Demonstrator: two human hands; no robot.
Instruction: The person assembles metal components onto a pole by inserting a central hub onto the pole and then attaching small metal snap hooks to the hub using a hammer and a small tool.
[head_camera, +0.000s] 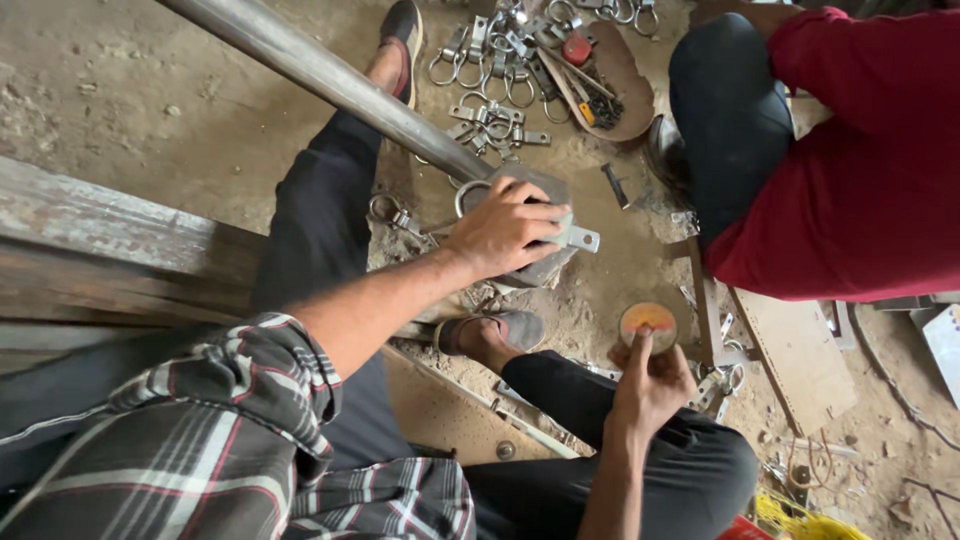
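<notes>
Sleeve: plaid flannel sleeve in grey, white and red, nearest the camera, on the left arm.
Right hand: right hand low at centre-right, fingers curled into a loose fist, forefinger stretched up to touch the small round disc with an orange and yellow face. Grip closed on nothing that can be seen.
Disc: lies flat on the dusty concrete floor, just beyond the right fingertip, near the sandalled foot.
Left hand: left hand spread over the grey metal block, grip closed down on a flat silver metal hasp piece with a ring; the plate end sticks out to the right of the fingers, the ring shows to the left.
Block: sits on the floor between the person's dark-trousered legs, at the low end of the long steel pipe that slants up to the upper left.
Planks: worn wooden planks at the left edge.
Far: heap of silver ringed hasps on the floor; beside it a shallow rusty metal pan holding small parts.
Other person: a person in a red top and dark trousers, seated upper right.
</notes>
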